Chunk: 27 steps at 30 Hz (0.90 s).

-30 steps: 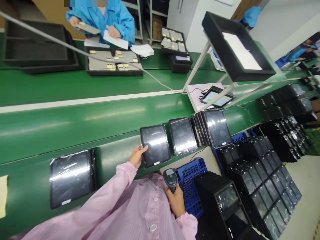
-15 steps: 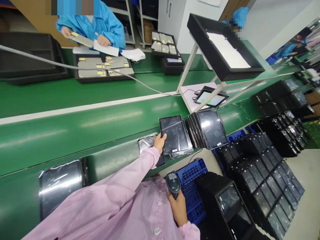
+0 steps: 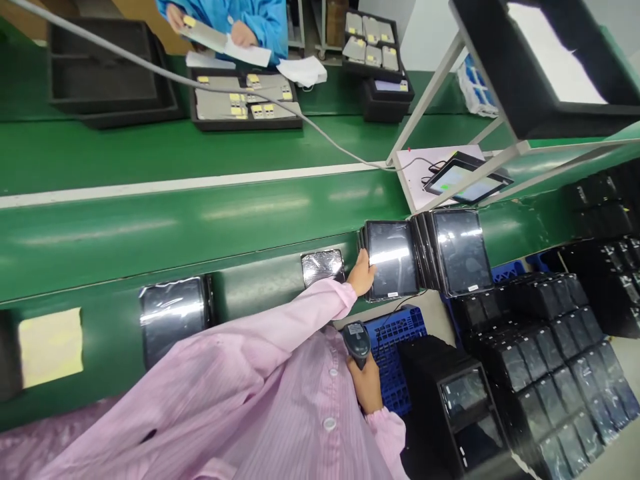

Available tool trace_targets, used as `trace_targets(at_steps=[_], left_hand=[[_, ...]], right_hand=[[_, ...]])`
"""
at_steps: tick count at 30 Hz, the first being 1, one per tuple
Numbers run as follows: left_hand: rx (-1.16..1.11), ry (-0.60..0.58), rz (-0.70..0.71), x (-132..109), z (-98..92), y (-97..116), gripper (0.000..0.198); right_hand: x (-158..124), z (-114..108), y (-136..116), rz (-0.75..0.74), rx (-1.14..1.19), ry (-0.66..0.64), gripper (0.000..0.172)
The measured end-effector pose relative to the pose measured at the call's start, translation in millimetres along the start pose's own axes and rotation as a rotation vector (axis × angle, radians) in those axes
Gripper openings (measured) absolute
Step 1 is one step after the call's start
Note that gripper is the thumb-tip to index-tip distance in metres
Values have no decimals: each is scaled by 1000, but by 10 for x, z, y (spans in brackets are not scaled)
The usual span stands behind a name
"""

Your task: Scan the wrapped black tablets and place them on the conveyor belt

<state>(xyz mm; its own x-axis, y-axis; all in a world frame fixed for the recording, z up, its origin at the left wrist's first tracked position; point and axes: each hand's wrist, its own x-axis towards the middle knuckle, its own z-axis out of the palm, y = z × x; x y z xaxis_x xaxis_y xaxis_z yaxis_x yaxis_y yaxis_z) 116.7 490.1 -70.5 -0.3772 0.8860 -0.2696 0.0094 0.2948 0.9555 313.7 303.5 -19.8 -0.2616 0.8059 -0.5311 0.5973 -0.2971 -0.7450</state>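
My left hand point(image 3: 361, 275) is closed on the left edge of a dark-screened tablet point(image 3: 393, 263), which lies on top of a short stack. A small white label shows at that tablet's lower edge. Touching it on the right is a taller, leaning stack of tablets point(image 3: 463, 250). My right hand point(image 3: 367, 385) grips the handle of a barcode scanner point(image 3: 357, 341) low in front of my body. Left of my left hand, a single film-wrapped tablet point(image 3: 323, 265) rests on the green bench, partly hidden by my sleeve.
More wrapped tablets point(image 3: 175, 317) and a yellow sheet point(image 3: 55, 347) lie leftward. A white-framed stand point(image 3: 440, 87) carries a black tray; a lit tablet point(image 3: 467, 180) sits below it. Blue crates point(image 3: 395, 333) and stacked devices point(image 3: 540, 373) fill the lower right. A co-worker point(image 3: 240, 30) holds papers opposite.
The tablet in my left hand has gone from tilted above the stack to lying squarely on it. The camera view has shifted. My right hand still holds the scanner.
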Motion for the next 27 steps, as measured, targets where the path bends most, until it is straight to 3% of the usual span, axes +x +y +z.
trace_targets(at_steps=[3, 6, 8, 11, 14, 19, 23, 27], left_hand=[[10, -25, 31, 14, -127, -39, 78], [-16, -13, 7, -45, -470, -188, 66], [-10, 82, -33, -178, -795, -405, 51], [85, 312, -213, -506, -1274, -851, 37], [120, 405, -405, -846, -1537, -1262, 32], [37, 330, -497, -1047, -1473, -1570, 17], [24, 325, -516, -964, -1370, -1598, 15], [68, 380, -578, -878, -1349, -1601, 25]], right_hand=[[37, 77, 16, -7, -31, -11, 34], [82, 171, 5, -6, -57, -51, 35], [113, 242, -20, -8, -82, -78, 36], [160, 358, -53, -10, -141, -93, 38], [212, 469, -45, 15, -220, -92, 41], [274, 585, 40, 17, -310, -78, 41], [284, 616, 91, 7, -285, -67, 41], [282, 624, 97, 17, -260, -65, 40]])
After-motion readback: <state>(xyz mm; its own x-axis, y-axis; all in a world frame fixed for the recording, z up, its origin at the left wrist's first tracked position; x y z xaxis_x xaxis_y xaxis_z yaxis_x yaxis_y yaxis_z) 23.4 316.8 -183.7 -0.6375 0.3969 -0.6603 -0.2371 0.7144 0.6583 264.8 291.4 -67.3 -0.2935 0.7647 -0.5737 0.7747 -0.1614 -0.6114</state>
